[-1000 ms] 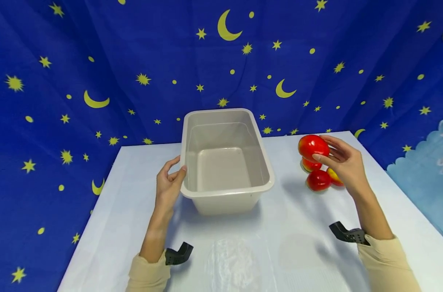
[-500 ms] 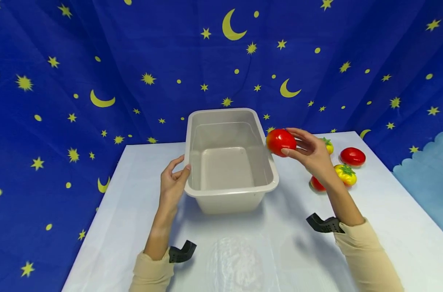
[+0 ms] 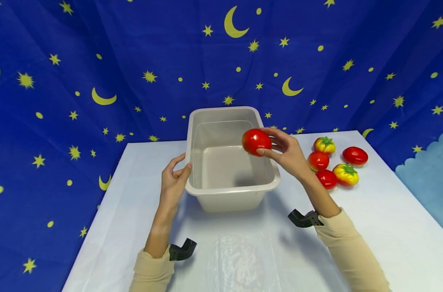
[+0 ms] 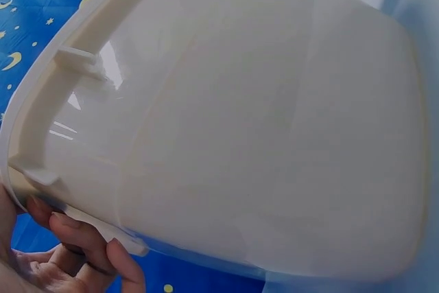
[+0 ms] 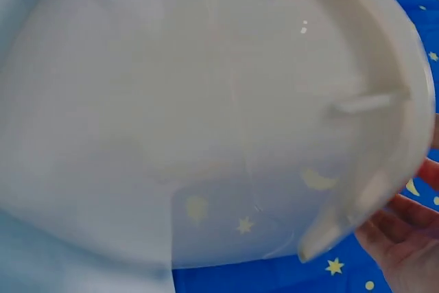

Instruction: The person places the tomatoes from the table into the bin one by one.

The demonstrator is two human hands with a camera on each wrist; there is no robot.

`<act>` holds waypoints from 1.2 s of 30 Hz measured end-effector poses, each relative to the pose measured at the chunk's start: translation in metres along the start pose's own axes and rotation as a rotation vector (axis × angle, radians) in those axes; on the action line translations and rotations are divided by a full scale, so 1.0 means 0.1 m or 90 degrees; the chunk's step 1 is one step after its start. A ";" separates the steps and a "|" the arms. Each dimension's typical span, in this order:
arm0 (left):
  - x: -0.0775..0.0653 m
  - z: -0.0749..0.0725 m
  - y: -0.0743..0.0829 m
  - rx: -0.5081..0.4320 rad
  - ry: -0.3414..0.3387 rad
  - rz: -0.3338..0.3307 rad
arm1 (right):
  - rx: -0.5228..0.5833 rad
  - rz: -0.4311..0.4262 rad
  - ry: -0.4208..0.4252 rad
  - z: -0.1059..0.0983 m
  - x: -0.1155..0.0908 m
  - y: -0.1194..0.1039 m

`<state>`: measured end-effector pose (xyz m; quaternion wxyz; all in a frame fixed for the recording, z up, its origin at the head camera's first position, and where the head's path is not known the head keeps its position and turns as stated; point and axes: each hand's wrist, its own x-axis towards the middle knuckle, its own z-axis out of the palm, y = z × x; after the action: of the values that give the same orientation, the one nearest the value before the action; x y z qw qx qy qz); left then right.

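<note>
A light grey plastic basin (image 3: 232, 190) stands on the white table, its inside facing me. My left hand (image 3: 173, 180) grips the left rim, thumb over the edge, fingers outside; in the left wrist view the curled fingers (image 4: 82, 241) are beside the outer wall. My right hand (image 3: 285, 154) holds a glossy red tomato (image 3: 256, 142) between thumb and fingers, over the right part of the basin opening. The right wrist view shows mostly the basin's outer wall (image 5: 171, 87), with part of the right hand (image 5: 405, 238) at the right edge.
Several more tomatoes lie at the table's right: red ones (image 3: 354, 156) and yellow ones with green tops (image 3: 346, 175). The white table (image 3: 239, 251) meets a blue curtain (image 3: 163, 48) with stars and moons right behind the basin.
My right hand has carried the red tomato leftward from above the group at the right to over the basin. The left hand has stayed on the rim. The view has shifted slightly.
</note>
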<state>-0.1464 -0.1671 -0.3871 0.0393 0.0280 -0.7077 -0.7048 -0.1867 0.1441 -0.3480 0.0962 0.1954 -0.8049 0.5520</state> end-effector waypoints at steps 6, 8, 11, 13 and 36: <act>-0.02 -0.01 0.00 0.006 -0.003 -0.012 | 0.001 -0.006 -0.021 0.09 0.03 0.01; -0.02 -0.01 0.00 0.004 -0.003 -0.013 | 0.005 -0.015 -0.027 0.11 0.04 0.00; -0.02 -0.02 0.00 0.005 -0.004 -0.013 | 0.020 -0.025 -0.029 0.13 0.05 0.00; -0.02 -0.01 0.00 0.003 -0.005 -0.012 | 0.027 -0.030 -0.028 0.14 0.05 0.00; -0.01 0.02 0.02 0.015 0.007 -0.017 | 0.027 -0.121 0.041 -0.03 -0.04 0.10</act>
<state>-0.1459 -0.1653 -0.3853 0.0335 0.0415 -0.7154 -0.6967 -0.1880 0.1505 -0.3572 0.1699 0.2554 -0.7672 0.5633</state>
